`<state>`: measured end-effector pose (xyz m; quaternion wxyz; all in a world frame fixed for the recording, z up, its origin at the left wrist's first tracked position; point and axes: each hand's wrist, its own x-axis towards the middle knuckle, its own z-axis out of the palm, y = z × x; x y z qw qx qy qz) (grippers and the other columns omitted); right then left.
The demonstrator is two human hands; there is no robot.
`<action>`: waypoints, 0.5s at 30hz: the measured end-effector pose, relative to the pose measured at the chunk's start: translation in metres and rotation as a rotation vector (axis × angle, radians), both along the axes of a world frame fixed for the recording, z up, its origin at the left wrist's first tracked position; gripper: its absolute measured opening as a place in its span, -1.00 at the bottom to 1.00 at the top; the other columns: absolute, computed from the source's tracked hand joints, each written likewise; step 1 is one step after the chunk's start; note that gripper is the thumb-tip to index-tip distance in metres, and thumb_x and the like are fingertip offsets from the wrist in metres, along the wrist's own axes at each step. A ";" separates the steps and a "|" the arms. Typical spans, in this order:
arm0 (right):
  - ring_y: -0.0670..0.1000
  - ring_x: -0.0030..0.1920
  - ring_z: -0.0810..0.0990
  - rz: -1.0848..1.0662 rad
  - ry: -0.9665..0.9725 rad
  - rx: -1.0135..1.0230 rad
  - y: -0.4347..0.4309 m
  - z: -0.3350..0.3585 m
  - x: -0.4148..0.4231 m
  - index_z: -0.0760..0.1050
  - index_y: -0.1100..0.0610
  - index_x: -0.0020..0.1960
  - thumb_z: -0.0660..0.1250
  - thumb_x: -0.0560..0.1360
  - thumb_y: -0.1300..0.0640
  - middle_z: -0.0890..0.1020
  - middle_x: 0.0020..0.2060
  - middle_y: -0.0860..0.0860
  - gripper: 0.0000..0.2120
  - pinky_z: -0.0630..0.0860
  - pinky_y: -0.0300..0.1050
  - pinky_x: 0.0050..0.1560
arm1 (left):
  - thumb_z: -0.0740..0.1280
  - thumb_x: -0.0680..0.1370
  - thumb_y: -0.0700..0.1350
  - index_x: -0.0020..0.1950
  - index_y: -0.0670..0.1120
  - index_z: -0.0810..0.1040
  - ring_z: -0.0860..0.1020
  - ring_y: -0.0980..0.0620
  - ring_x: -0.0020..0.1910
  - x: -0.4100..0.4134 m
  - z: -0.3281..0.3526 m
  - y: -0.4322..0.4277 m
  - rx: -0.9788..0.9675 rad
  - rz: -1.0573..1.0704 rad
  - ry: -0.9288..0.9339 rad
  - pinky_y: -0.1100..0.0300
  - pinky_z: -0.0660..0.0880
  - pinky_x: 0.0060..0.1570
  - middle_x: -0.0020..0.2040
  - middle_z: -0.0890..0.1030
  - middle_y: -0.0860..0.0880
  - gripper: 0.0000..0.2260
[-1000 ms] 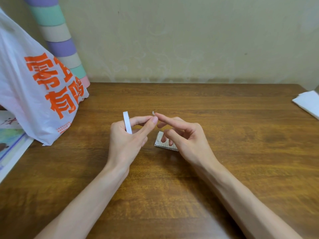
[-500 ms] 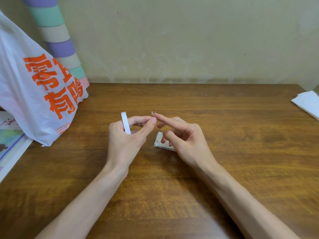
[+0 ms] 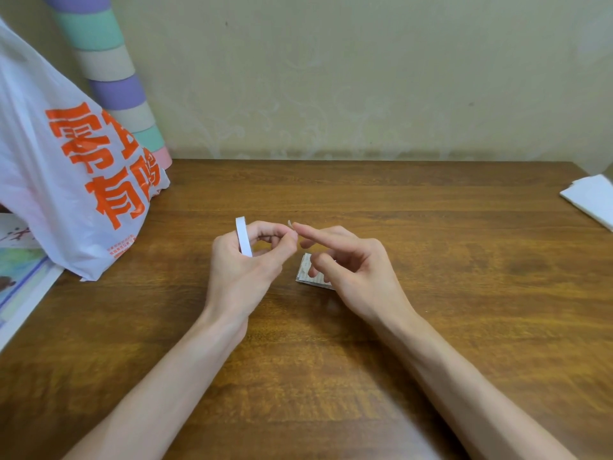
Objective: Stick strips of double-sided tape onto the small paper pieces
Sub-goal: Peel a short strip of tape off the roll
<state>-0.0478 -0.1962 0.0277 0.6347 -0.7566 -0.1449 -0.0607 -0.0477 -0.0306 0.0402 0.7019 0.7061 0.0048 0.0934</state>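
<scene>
so both hands are up over the middle of the wooden surface (image 3: 431,227), pretty much fingertip to fingertip. left hand (image 3: 245,270) has its fingers curled around the white tape roll (image 3: 243,235), which shows edge-on sticking up by the knuckles, and its thumb and index tip are pinched together out toward the right. right hand (image 3: 358,273) has the index finger pointed straight out at that pinch, with the other fingers loosely curled under and not holding anything i can see. there's a tiny pale bit of tape (image 3: 289,223) poking up right where the two index tips meet, too small to tell if it's stuck to the right fingertip or held by the left. the small paper pieces (image 3: 306,277) sit in a little stack flat on the surface just under the right hand, partly hidden by its thumb and curled fingers. looks like printed paper. off to the left there's a white plastic bag (image 3: 66,194) with big orange characters, a pastel striped tube (image 3: 112,81) standing tilted behind it, and some printed booklet (image 3: 20,280) at the edge. a few white sheets (image 3: 593,200) lie at the far right edge.
</scene>
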 end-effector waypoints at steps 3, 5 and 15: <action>-0.13 -0.18 0.57 0.011 0.051 0.087 -0.001 0.002 0.000 0.72 0.09 0.24 0.34 0.55 0.42 0.72 -0.07 0.16 -0.61 0.50 -0.17 -0.06 | 0.52 0.55 -0.18 -0.12 -0.10 0.75 0.35 0.15 -0.48 0.000 0.000 0.000 -0.016 -0.013 0.019 0.36 0.35 -0.42 -0.32 0.55 0.06 -0.95; -0.09 -0.25 0.55 0.025 0.110 0.152 -0.001 0.005 -0.002 0.72 0.11 0.23 0.34 0.58 0.39 0.72 -0.01 0.07 -0.66 0.50 -0.14 -0.09 | 0.53 0.54 -0.17 -0.13 -0.08 0.74 0.34 0.15 -0.48 0.000 0.000 0.000 -0.032 -0.021 0.029 0.35 0.33 -0.44 -0.31 0.55 0.05 -0.94; 0.01 -0.15 0.56 0.076 0.285 0.341 -0.002 0.006 -0.002 0.74 0.14 0.16 0.36 0.54 0.26 0.74 0.07 0.10 -0.74 0.46 -0.06 -0.05 | 0.50 0.56 -0.16 -0.12 -0.07 0.72 0.32 0.16 -0.49 -0.002 0.002 -0.001 -0.037 -0.065 0.039 0.35 0.31 -0.42 -0.47 0.50 0.14 -0.93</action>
